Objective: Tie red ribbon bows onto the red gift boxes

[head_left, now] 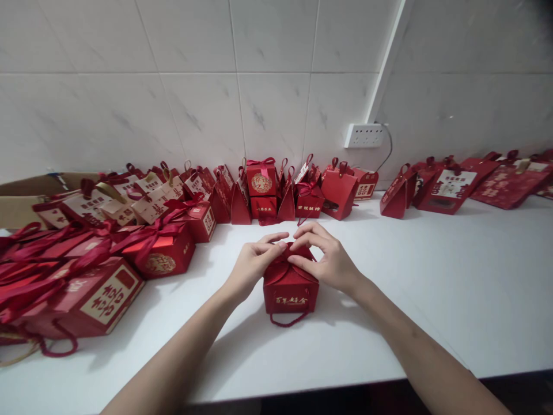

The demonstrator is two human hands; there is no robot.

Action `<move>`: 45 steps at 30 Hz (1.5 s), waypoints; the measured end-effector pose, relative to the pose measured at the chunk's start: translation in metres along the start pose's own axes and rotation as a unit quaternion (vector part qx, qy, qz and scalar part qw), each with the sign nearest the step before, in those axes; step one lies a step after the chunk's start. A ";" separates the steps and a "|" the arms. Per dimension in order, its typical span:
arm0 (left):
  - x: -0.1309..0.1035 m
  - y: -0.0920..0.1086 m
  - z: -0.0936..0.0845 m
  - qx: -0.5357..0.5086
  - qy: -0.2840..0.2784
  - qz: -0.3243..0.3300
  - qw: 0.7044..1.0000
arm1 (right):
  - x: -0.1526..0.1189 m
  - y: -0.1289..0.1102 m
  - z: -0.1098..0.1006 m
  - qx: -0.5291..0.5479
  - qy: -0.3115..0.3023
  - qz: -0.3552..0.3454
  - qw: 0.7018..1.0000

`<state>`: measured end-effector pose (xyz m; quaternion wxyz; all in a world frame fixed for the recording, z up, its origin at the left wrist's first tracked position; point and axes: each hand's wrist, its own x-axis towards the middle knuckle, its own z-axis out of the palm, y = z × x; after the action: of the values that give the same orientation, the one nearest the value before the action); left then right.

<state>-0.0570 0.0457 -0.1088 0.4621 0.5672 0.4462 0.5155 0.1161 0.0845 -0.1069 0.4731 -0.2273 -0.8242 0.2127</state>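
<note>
A small red gift box with gold characters on its front stands upright on the white table, directly in front of me. Rounded flaps are folded together across its top, and a red cord handle hangs down the front onto the table. From the left, my left hand grips the top flaps, thumb in front and fingers behind. My right hand pinches the same top from the right, with thumb and curled fingers close together. Exactly what lies between the fingertips is partly hidden.
Ribbon-tied red boxes crowd the table's left side. A row of red gift bags and boxes lines the tiled wall, with more red bags at the right. A white socket is on the wall. The table's front edge runs below my forearms.
</note>
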 end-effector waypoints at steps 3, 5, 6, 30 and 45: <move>0.000 0.000 -0.001 0.035 -0.006 0.008 0.999 | 0.001 0.001 0.000 0.002 0.013 0.002 1.000; 0.001 0.000 -0.002 0.068 -0.003 0.019 0.997 | 0.002 0.002 -0.001 0.008 0.010 0.009 1.000; 0.001 0.000 -0.003 0.089 0.000 0.028 0.996 | 0.002 0.002 -0.002 0.012 0.004 0.014 1.000; -0.018 0.038 -0.008 0.242 0.024 -0.016 0.970 | 0.006 0.004 -0.025 -0.008 -0.076 -0.036 0.996; -0.011 0.032 -0.023 0.322 -0.087 0.072 0.940 | 0.004 0.010 -0.032 -0.018 -0.125 -0.049 0.991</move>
<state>-0.0797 0.0303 -0.0779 0.2534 0.7589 0.5047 0.3243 0.1442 0.0994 -0.0952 0.3718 -0.1665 -0.8908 0.2010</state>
